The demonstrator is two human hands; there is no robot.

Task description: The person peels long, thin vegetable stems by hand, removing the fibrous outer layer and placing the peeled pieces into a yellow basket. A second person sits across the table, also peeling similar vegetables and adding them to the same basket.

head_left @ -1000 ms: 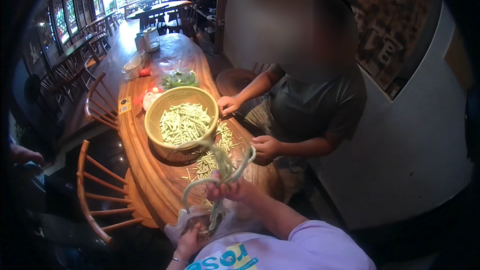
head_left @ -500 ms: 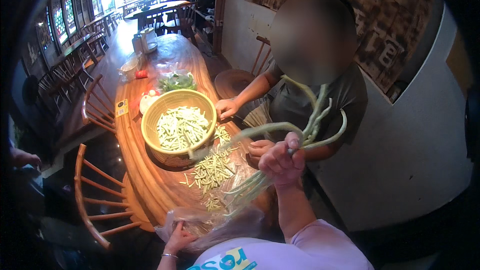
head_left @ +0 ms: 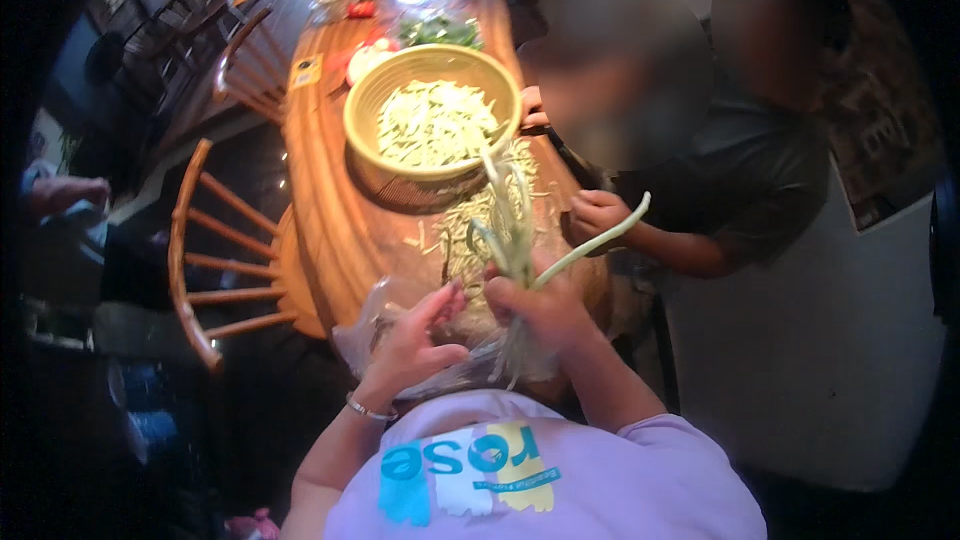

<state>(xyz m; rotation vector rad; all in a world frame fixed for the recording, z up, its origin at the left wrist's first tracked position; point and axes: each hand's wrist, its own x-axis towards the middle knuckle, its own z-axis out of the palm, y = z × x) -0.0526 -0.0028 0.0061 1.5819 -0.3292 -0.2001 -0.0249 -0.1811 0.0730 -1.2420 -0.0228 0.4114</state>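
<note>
A bunch of long green beans (head_left: pixel 515 230) is gripped in my right hand (head_left: pixel 540 305) above the near end of the wooden table. One bean sticks out to the right, and the ends below the fist are blurred. My left hand (head_left: pixel 415 340) is just to the left, thumb and fingers apart, with nothing seen in it. Under both hands lies a crumpled clear plastic bag (head_left: pixel 365 330). Short bean pieces (head_left: pixel 465 240) are strewn over the table beyond. A yellow basket (head_left: pixel 362 140) farther off holds many more cut pieces (head_left: pixel 435 125).
Across the table's right side sits a person, one hand (head_left: pixel 535 108) beside the basket, the other (head_left: pixel 600 215) near the beans. Bagged green vegetables (head_left: pixel 440 33) lie behind the basket. A wooden chair (head_left: pixel 190 260) stands at left; another person's hand (head_left: pixel 75 193) shows beyond it.
My right hand has brought the long beans down and inward over the table. My left hand has let go of the bag and risen toward the right. The view has tilted down.
</note>
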